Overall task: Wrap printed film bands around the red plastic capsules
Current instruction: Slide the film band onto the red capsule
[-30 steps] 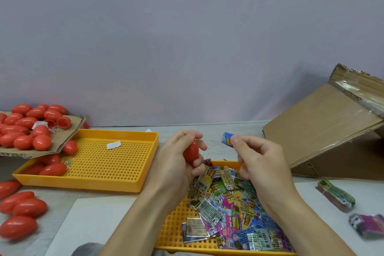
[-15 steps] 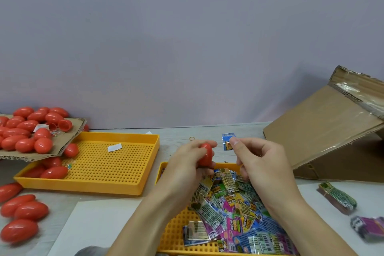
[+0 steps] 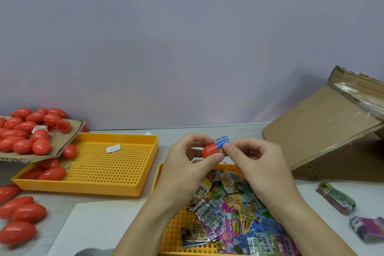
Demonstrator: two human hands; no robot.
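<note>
The red capsule (image 3: 209, 150) is above the far edge of the near yellow tray (image 3: 172, 233). My left hand (image 3: 187, 164) pinches it between thumb and fingers. It seems light, hard and smooth, so it may slip; I hold its blunt end. My right hand (image 3: 251, 160) pinches the blue film band (image 3: 222, 145), thin, glossy and easily crumpled, touching the capsule's free end. More bands (image 3: 234, 214) lie loose in the tray.

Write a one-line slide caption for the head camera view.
Left hand holds a red capsule while the right hand fits a blue film band onto its end, above a tray of bands.
</note>
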